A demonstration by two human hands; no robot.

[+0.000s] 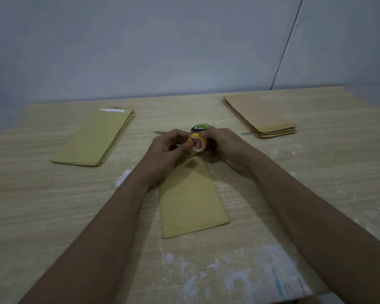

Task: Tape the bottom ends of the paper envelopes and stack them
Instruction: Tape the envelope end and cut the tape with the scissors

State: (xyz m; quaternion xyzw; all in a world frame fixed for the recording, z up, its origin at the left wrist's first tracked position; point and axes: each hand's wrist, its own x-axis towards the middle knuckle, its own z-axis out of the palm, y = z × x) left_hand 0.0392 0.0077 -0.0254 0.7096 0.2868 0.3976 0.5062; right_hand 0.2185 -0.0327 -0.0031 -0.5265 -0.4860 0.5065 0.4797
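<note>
A single yellow envelope (192,200) lies flat on the wooden worktop (53,205), its long side running away from the person, and everything else sits relative to it. Above its far end both hands meet on a small roll of tape (196,145), held clear of the paper with its open core turned toward the camera. The left hand (166,150) comes in from the left of the envelope, its grip pinching the left side of the roll, an orange-painted thumbnail lying over the rim. The right hand (223,144) comes in from the right, its grip closed around the far and right side of the roll. Just beyond the envelope's far end, partly hidden behind the hands, lie scissors (199,127) with a black and green handle, blades pointing left. Far to the left of the envelope rests a stack of yellow envelopes (94,138), a white strip showing at its far edge. Far to the right and farther back lies a stack of brown envelopes (261,116). White smears mark the worktop nearer the person than the envelope.
</note>
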